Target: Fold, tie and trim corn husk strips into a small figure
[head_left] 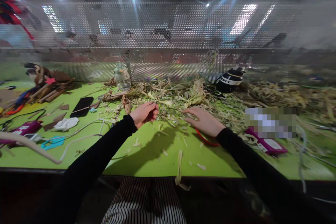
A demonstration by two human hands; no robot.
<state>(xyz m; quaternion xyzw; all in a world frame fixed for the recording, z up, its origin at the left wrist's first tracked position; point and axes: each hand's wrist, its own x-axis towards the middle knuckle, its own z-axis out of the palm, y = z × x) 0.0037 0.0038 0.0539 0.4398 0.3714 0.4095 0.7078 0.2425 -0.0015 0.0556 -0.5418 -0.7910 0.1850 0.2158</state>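
My left hand (145,113) is closed with its fingers curled inward, just above the green table (147,162). What it pinches, if anything, is hidden. Beyond its fingertips lies a pale husk strip (165,102) at the near edge of a heap of dried plant husks (195,96). My right hand (204,120) is palm down with fingers stretched toward the heap's near side, low over the scraps. A red curved piece (206,139), perhaps a tool handle, shows under its wrist side. Loose shreds and a longer husk strip (179,164) lie in front of both hands.
To the left are a black phone (82,106), crumpled tissue (66,124), a blue tag (53,142) and cables. A clear jar (122,77) and black container (230,80) stand before a perforated metal screen (168,24). A purple device (267,143) sits at right.
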